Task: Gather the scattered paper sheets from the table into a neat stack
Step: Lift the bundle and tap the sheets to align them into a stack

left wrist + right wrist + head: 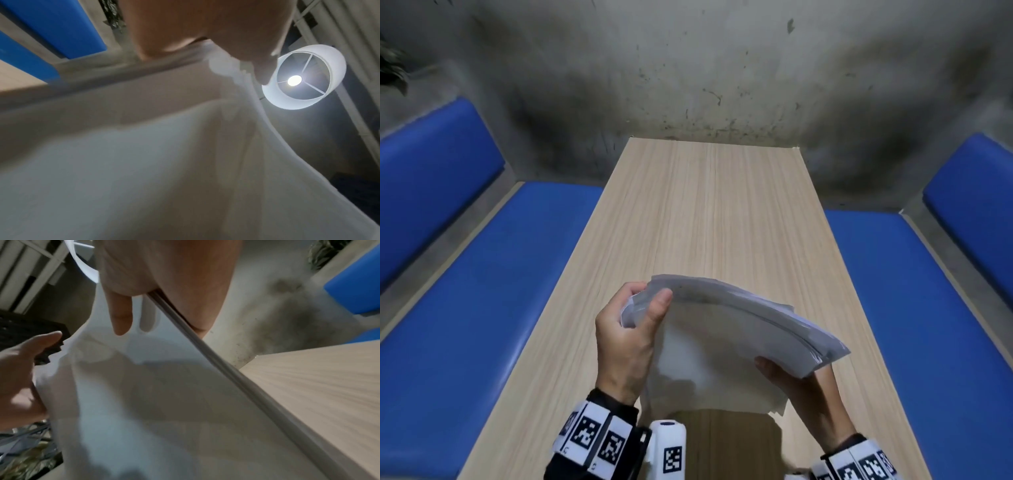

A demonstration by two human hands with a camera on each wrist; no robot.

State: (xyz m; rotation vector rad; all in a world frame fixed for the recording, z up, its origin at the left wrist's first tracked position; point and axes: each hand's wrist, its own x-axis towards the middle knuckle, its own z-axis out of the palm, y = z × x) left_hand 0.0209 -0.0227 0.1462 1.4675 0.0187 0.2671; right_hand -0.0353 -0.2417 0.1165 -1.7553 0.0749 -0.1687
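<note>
Over the near end of the table we've got the paper sheets lifted, left hand pinching one corner, right hand gripping the other. Edges look uneven and the bundle sags, so loosening either pinch could probably let sheets slide out and fan apart again.

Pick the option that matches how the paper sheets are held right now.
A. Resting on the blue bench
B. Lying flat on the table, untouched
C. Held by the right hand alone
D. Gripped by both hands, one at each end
D: the left hand and right hand each grip an end of the paper stack, which sags between them above the table.
</note>
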